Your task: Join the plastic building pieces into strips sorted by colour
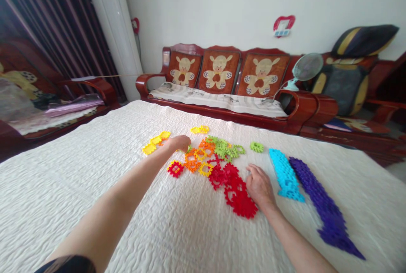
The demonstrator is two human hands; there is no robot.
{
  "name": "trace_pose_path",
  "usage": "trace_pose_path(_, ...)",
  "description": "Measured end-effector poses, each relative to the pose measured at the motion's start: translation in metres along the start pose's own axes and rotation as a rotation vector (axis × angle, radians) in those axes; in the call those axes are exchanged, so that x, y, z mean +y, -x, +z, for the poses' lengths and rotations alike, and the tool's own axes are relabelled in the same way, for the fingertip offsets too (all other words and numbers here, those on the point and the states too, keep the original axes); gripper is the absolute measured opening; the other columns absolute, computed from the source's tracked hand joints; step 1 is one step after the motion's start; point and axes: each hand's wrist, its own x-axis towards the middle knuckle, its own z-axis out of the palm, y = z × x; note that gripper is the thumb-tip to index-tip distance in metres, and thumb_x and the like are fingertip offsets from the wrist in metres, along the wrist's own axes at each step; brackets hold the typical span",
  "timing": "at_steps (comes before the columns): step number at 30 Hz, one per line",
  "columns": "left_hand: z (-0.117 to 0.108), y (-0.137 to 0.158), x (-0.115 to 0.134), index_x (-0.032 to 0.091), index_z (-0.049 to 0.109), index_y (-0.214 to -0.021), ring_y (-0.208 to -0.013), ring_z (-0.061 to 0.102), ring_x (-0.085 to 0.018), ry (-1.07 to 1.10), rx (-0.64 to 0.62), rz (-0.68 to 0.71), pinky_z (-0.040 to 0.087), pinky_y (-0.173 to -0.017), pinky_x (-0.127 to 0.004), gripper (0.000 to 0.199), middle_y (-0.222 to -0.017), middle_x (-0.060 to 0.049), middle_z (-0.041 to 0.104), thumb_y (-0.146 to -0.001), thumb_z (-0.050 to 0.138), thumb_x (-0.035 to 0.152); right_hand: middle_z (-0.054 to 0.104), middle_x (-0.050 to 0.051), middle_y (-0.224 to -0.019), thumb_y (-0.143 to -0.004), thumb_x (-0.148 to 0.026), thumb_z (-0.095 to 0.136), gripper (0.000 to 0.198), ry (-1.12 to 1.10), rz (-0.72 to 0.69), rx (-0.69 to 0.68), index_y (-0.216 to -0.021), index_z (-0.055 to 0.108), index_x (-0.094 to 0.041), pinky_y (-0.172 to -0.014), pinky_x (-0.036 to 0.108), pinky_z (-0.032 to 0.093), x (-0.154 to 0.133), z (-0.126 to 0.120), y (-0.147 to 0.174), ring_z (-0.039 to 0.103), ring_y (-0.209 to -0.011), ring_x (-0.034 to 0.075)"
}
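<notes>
My left hand (180, 142) reaches out over the white quilted cover, its fingers bent down around a small green interlocking plastic piece (189, 148) that is mostly hidden. Right beside it lie orange interlocking pieces (192, 165) and a red-and-yellow square piece (175, 169). My right hand (260, 185) rests on the cover with loosely bent, parted fingers and nothing visible in them. It is at the edge of the pile of red interlocking pieces (239, 197). Green interlocking pieces (223, 148) are heaped beyond the red ones.
Yellow pieces (156, 140) lie left of my left hand, more yellow pieces (199, 129) farther back. On the right are a light-blue stack (285, 175) and a long purple stack (326, 205). Behind the quilted cover (95, 180) stand a wooden sofa (222, 108) and a fan (306, 70).
</notes>
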Motion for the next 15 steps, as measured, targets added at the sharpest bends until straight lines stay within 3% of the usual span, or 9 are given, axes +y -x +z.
trace_pose_path(5, -0.002, 0.004, -0.006, 0.016, 0.075, -0.099, -0.097, 0.066, -0.024, -0.041, -0.017, -0.037, 0.05, -0.084, -0.028, 0.04, -0.102, -0.008, 0.074, -0.059, 0.072, 0.01, 0.069, 0.016, -0.111, -0.08, -0.008, 0.04, 0.036, -0.003, 0.006, -0.008, -0.103, 0.067, -0.01, -0.098, 0.036, 0.05, 0.0, -0.001, 0.0, 0.064, -0.106, 0.023)
trace_pose_path(9, -0.016, 0.001, -0.007, 0.016, 0.075, -0.09, -0.087, 0.066, -0.022, -0.006, 0.052, -0.06, 0.049, -0.077, -0.028, 0.026, -0.091, -0.006, 0.075, -0.065, 0.069, 0.012, 0.069, 0.016, -0.111, -0.08, -0.008, 0.04, 0.036, -0.002, 0.007, -0.019, -0.103, 0.066, -0.01, -0.099, 0.037, 0.049, -0.002, -0.004, -0.001, 0.063, -0.107, 0.024)
trace_pose_path(12, -0.024, -0.003, 0.005, 0.016, 0.075, -0.091, -0.081, 0.066, -0.018, 0.076, 0.119, -0.054, 0.049, -0.073, -0.026, 0.022, -0.086, -0.005, 0.074, -0.071, 0.068, 0.02, 0.069, 0.015, -0.111, -0.079, -0.008, 0.04, 0.036, -0.007, 0.01, -0.028, -0.104, 0.066, -0.011, -0.099, 0.036, 0.049, -0.003, -0.005, -0.001, 0.063, -0.107, 0.024)
trace_pose_path(15, -0.024, -0.01, 0.027, 0.017, 0.073, -0.106, -0.075, 0.066, -0.015, 0.188, 0.176, -0.041, 0.049, -0.068, -0.023, 0.03, -0.086, -0.005, 0.074, -0.08, 0.063, 0.03, 0.069, 0.015, -0.112, -0.08, -0.008, 0.04, 0.036, -0.017, 0.021, -0.043, -0.105, 0.066, -0.01, -0.1, 0.036, 0.048, -0.003, -0.005, -0.001, 0.062, -0.108, 0.024)
